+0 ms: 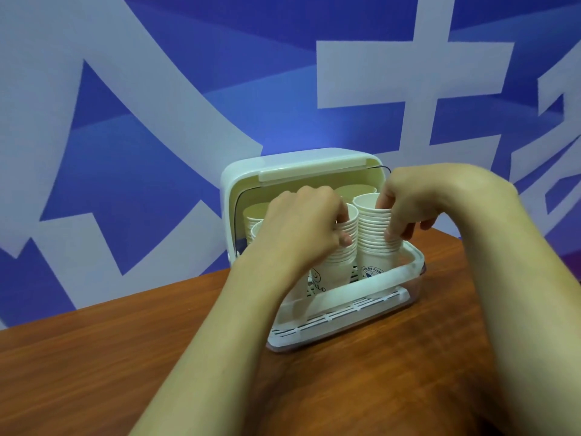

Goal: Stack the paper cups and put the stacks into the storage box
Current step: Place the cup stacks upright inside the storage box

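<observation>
A white storage box with its lid swung up stands on the wooden table. Inside it stand several stacks of white paper cups. My left hand grips the front left stack near its top, fingers curled round the rims. My right hand pinches the front right stack at its upper rims, thumb inside the top cup. Both front stacks stand upright on the box's white slatted floor. More stacks sit behind them, partly hidden by my hands.
The brown wooden table stretches out in front of and beside the box. Behind it rises a blue wall with large white characters. The raised lid overhangs the back of the box.
</observation>
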